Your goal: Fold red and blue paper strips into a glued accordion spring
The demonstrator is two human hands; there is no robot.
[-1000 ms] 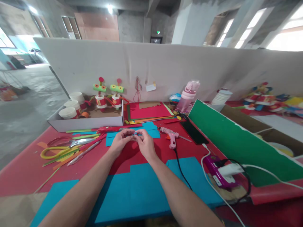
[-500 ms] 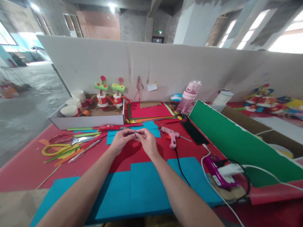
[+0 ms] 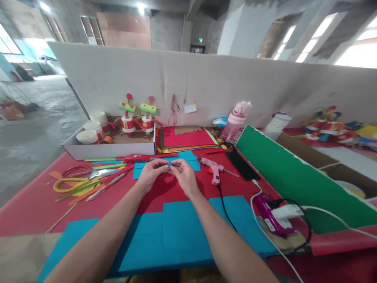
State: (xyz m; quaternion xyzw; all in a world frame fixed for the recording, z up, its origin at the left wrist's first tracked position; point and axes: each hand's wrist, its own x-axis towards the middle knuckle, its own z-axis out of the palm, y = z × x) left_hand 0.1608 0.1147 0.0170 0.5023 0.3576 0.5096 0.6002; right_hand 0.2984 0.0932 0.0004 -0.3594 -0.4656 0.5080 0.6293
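My left hand [image 3: 153,173] and my right hand [image 3: 183,175] meet above the red table cover. Between their fingertips they pinch a tiny blue piece [image 3: 170,165], mostly covered by the fingers. Blue paper [image 3: 188,159] lies flat just behind the hands. To the right of my right hand rests a pink glue gun [image 3: 216,173] with a black cord. Two pairs of scissors, one with yellow handles [image 3: 63,185], lie left of my left hand among coloured paper strips [image 3: 86,192].
A white tray [image 3: 118,150] with cups and two paper-cup figures stands back left. Stacked coloured sheets [image 3: 188,139], a pink bottle [image 3: 235,120], a phone [image 3: 243,165], a purple power strip [image 3: 275,220] and a green-sided box [image 3: 294,173] surround the work area. Blue sheets [image 3: 179,236] line the front edge.
The fingertips have shifted slightly, and a bit more of the blue piece shows between them. Both hands stay together in nearly the same place.
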